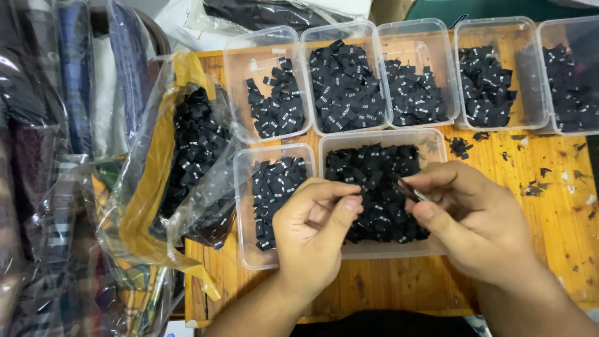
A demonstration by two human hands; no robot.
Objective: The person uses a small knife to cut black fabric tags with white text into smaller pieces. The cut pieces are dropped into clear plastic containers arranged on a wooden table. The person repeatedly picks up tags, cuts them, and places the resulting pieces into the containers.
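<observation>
Overhead, we looked down on one wooden table (561, 206), its orange top scratched and dotted with black scraps. At nine o'clock of it lay one big clear plastic bag (156, 187) with yellow tape along its edges, slumped open and full of small black folded labels. Beyond that bag, further toward nine o'clock, hung several wrapped garments (56, 125), too bunched for us to count.

We counted seven clear plastic tubs in all. Five stood in a row along twelve o'clock: the first tub (237, 81), second tub (380, 106), third tub (446, 75), fourth tub (530, 93) and fifth tub (549, 68), the last cut off by the frame edge. Two sat nearer us: a narrow front tub (244, 237) and a wide front tub (430, 140). Every tub held a heap of the same black labels with tiny white print; we could not count them.

Two hands worked over the wide front tub. Our left hand (312, 237) was curled, thumb and forefinger pinched together, though we could not tell whether anything lay between them. Our right hand (474, 218), at three o'clock of the left, pinched one small dark label (409, 190) between thumb and forefinger. That label looked thin, glossy and folded, tilted, and it hung just above the heap in the wide front tub, near its centre.
</observation>
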